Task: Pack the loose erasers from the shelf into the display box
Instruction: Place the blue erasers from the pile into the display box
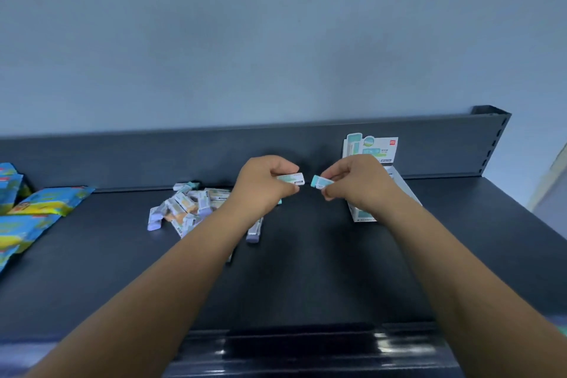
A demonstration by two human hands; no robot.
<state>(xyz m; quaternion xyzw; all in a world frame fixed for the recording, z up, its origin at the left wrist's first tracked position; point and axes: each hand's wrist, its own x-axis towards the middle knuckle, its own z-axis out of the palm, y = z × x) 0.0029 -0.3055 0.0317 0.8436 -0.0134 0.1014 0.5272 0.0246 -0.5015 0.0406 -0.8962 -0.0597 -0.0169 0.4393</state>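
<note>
Dark shelf (306, 279). Above it, the left hand (267, 182) pinches a white eraser (293, 178) and the right hand (352, 186) pinches a teal eraser (320, 182), ends facing, just apart. Eraser pile (187, 207) lies left, partly under the left forearm; packets (27, 218) further left. Box (372, 147) stands far right, behind the right hand.

The shelf (306, 270) is dark grey, the erasers (187, 209) lilac, orange and teal, the display box (371, 147) seemingly white-and-teal.

Dim, cool, even light; soft shadows lie under the arms. Glare streaks the shelf (322, 255) front lip. Wide-angle bending and blur soften the edges.
</note>
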